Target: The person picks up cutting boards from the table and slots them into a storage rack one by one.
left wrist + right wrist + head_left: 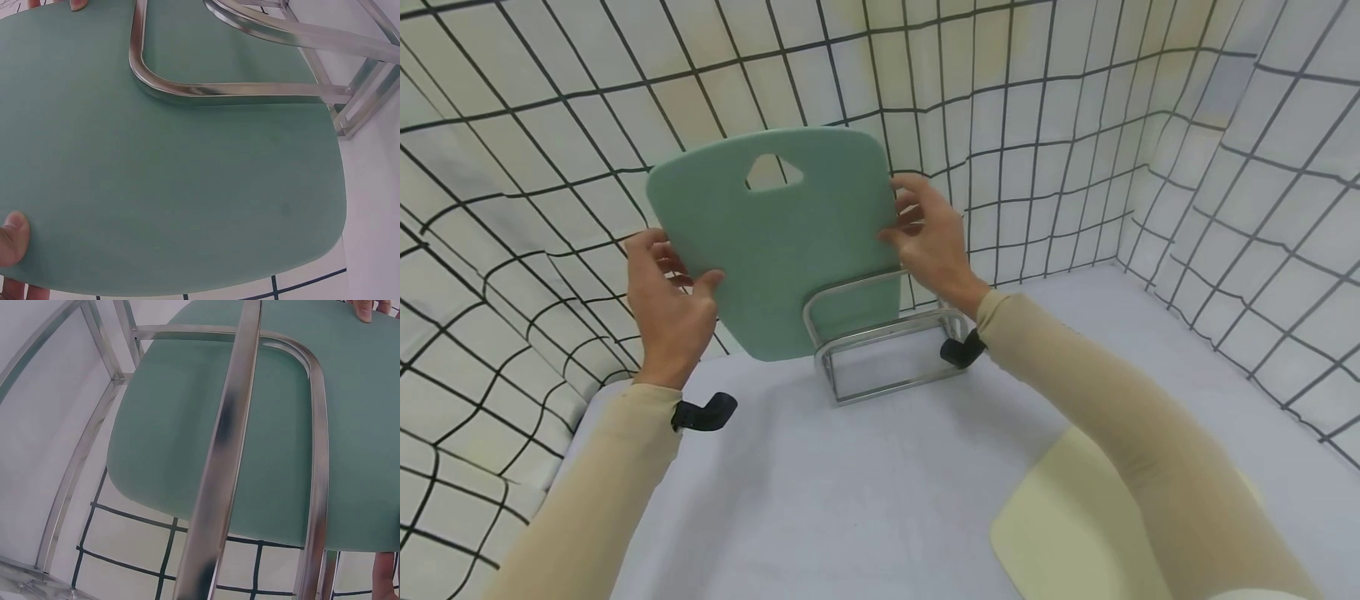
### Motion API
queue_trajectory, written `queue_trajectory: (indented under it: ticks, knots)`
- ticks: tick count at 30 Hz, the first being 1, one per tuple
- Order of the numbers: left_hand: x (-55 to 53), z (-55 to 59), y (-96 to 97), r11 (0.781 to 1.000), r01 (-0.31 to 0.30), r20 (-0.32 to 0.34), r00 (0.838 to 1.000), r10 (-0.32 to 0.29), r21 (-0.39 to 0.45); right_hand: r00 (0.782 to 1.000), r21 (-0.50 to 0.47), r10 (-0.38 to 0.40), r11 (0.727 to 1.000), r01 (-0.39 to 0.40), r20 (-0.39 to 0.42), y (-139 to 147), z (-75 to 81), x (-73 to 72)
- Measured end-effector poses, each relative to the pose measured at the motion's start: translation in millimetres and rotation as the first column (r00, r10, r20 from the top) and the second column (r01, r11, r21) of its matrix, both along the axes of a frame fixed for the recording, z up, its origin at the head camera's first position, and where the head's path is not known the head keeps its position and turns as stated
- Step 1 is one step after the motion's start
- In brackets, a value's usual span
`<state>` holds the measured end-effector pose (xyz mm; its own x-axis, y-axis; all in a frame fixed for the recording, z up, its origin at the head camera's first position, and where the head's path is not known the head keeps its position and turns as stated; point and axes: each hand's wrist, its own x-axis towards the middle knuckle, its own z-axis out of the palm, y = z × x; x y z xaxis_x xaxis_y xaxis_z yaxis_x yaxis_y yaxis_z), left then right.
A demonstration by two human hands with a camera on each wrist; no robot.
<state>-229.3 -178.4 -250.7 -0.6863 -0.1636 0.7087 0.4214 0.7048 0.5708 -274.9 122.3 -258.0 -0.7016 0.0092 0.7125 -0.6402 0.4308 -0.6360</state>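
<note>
Both hands pinch the green board point(782, 242) by its side edges: the left hand point(670, 308) has its thumb on the near face and fingers behind the left edge, and the right hand point(932, 242) grips the right edge higher up. The board stands tilted in front of the wall point(1015, 167), its cut-out handle at the top. Its lower right part sits behind the hoop point(319, 437) of the metal rack point(883, 332), while its lower left corner sticks out past the rack's left side. Whether the bottom edge bears on anything cannot be told.

The likeliest trouble would come from that offset and slant. Were the board pushed straight down, it could catch on the hoop or a side bar, and the rack might slide or tip on the surface point(820, 500), since neither hand steadies it. Letting go at this angle could send the board over to the left, as so much of it lies outside the rack. Uneven pressure between the two edge grips might also twist it or let one side slip. The yellow board point(1060, 517), flat beneath the right forearm, seems far enough off to stay out of the way.
</note>
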Motion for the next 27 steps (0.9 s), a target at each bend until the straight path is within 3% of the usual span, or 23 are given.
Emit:
queue_trajectory:
  ticks: [6,27]
  knots:
    - [-2.8,-1.8,1.7,1.000,0.023,-0.022,0.999,-0.023,-0.012,1.000,0.002,0.009,1.000,-0.009,0.004,4,0.1,-1.6]
    - [-7.7,-2.2,10.9,0.998,0.054,0.005,0.999,-0.054,0.018,1.000,0.020,-0.004,1.000,0.004,0.017,15,5.4,0.4]
